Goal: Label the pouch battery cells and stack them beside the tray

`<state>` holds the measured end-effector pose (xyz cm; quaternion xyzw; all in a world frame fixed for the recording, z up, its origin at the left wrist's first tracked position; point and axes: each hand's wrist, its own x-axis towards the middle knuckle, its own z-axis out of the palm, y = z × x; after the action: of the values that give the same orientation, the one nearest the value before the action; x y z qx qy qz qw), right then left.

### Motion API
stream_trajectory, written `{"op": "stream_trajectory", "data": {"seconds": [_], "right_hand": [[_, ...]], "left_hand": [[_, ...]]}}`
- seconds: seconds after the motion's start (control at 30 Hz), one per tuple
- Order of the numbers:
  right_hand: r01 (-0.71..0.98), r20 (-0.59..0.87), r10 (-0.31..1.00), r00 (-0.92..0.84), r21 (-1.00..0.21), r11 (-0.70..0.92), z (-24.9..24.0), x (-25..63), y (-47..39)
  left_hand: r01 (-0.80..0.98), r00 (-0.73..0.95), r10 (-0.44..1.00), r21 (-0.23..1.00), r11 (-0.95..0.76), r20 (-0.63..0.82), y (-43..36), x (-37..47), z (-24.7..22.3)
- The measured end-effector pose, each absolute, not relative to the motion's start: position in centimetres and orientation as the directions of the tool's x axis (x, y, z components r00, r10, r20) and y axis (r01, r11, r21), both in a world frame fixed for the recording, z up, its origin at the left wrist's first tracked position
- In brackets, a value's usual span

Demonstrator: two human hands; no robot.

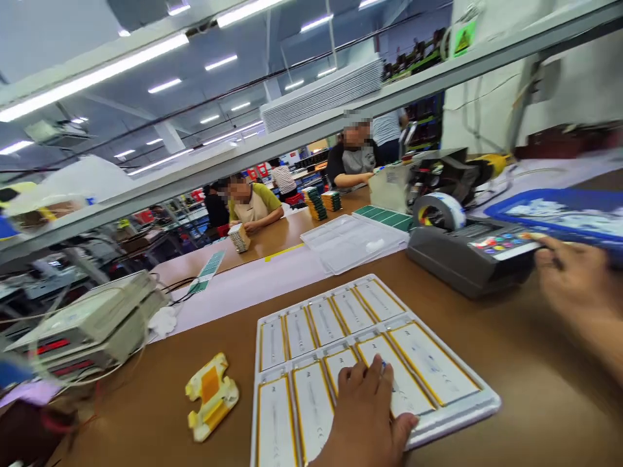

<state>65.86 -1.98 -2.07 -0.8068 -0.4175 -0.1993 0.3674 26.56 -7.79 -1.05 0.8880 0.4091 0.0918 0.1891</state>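
A white plastic tray (479, 408) lies on the brown table with two rows of flat, white pouch battery cells (275, 415) edged in yellow tape. My left hand (365, 415) rests on cells in the near row, fingers stretched out and thumb apart. A small blue spot shows by its fingertips. To the right stands a dark grey tape dispenser (448, 259) with coloured buttons and a tape roll (440, 211) on top. My right hand (577, 279) is at the dispenser's right end, its fingers curled and slightly blurred; anything between them is hidden.
A yellow-taped piece (211, 395) lies left of the tray. Stacked instruments (92, 324) with cables stand at far left. Clear plastic trays (353, 240) lie beyond, and a blue tray (549, 201) of white pieces sits at right. A metal bar (292, 139) crosses above. Co-workers sit across the table.
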Motion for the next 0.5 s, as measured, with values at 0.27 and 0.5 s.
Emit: {"op": "stream_trajectory", "data": {"seconds": [0.27, 0.5], "right_hand": [[0.852, 0.61, 0.605, 0.511, -0.453, -0.262, 0.8, 65.0, -1.8], [0.867, 0.635, 0.592, 0.496, -0.39, -0.31, 0.8, 65.6, -1.6]], "left_hand": [[0.731, 0.641, 0.755, 0.189, -0.655, 0.14, -5.3, 27.7, -3.4], [0.762, 0.62, 0.771, 0.121, -0.636, 0.149, -5.5, 28.0, -3.4]]}}
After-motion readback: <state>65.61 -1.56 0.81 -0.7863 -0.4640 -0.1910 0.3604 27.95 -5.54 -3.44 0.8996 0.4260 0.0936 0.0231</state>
